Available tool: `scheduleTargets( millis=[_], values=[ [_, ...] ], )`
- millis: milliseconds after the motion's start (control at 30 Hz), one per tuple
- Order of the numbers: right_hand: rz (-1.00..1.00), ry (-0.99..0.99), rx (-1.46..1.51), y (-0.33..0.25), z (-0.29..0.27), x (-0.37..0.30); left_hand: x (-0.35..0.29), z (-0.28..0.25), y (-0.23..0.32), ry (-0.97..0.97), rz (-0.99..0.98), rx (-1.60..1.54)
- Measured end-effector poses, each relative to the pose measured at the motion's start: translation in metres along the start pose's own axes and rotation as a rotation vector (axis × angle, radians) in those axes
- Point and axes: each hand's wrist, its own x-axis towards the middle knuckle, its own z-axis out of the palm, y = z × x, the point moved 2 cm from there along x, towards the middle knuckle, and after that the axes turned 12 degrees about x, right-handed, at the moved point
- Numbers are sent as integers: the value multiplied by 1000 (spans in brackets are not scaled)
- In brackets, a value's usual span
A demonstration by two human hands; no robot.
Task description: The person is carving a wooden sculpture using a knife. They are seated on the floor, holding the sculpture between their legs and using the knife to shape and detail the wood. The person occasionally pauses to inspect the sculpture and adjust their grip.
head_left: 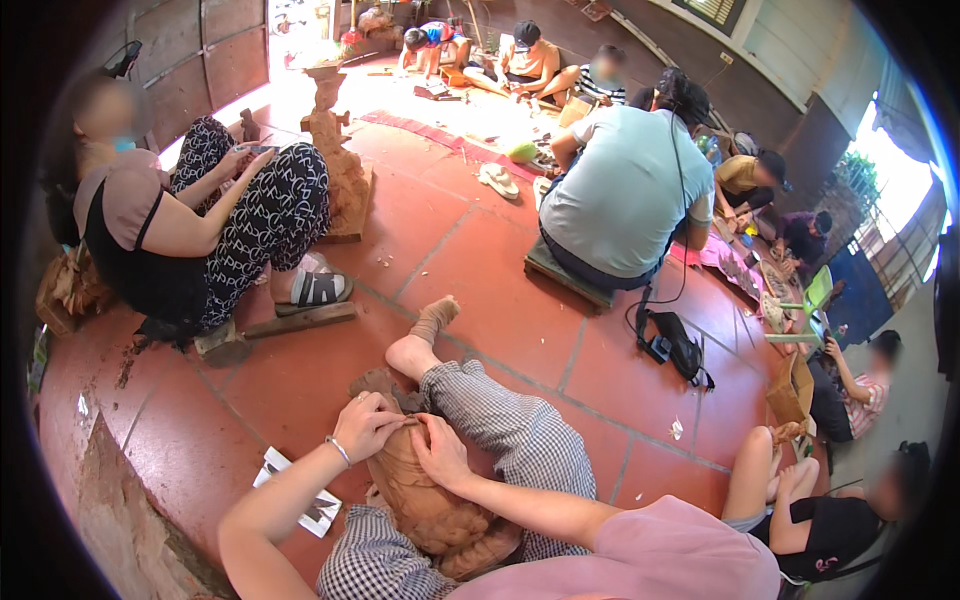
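Observation:
A brown wood carving (420, 500) stands tilted between my legs, its upper end toward my foot. My left hand (368, 428), with a bracelet at the wrist, is closed at the carving's upper part. My right hand (442, 455) rests against the carving's right side, its fingertips bent in close to the left ones. Between the fingertips of both hands is a small narrow brown piece (410, 422), too small to name. The carving's darker top end (376, 384) shows past my hands. My checked trousers (510, 420) flank the carving.
White-and-dark paper (298, 492) lies left of my knee; a large rough wood slab (130, 520) is at lower left. A person (180, 220) sits left beside a tall carving (335, 170). Ahead, another sits on a low stool (568, 272), near a black bag (680, 345). Several people sit beyond.

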Motion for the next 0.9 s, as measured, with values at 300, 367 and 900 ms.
scheduleTargets(
  millis=[300,367,900],
  values=[
    [-27,1,-24,1,0,-3,-38,-8,3,203,-50,23],
    [3,-16,-50,1,1,-5,-26,-6,5,187,5,50],
    [48,-35,-30,-2,-7,-4,4,4,13,167,47,14]
  ],
)
